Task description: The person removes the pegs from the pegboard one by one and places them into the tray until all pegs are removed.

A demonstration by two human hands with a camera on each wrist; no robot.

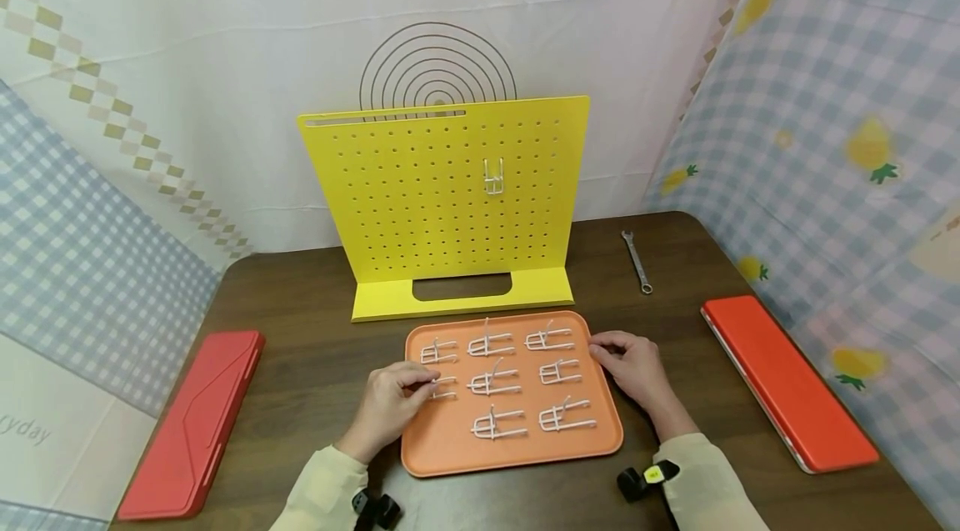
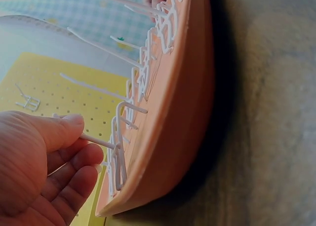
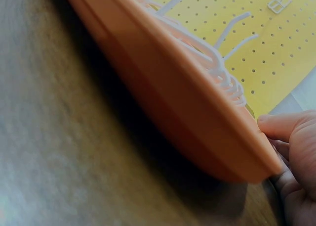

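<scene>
A: Where is your left hand (image 1: 390, 402) right now?

B: At the tray's (image 1: 450, 456) left edge, thumb and fingers pinching the prong of a white hook (image 1: 442, 387) in the middle row. The left wrist view shows the thumb on top of the thin prong and the fingers curled below.

A: How does the hook lie?

B: Flat on the tray, its long axis running left to right, prong end toward your left hand and frame end toward the tray's centre. Your left hand is plainly the nearer one.

A: And your right hand (image 1: 633, 368)?

B: It rests at the tray's far right corner, thumb touching the rim, fingers loosely bent, holding nothing that I can see.

A: Anything beyond?

B: The yellow pegboard (image 1: 420, 206) stands upright just behind the tray, one hook (image 1: 492, 177) already hanging on it.
</scene>
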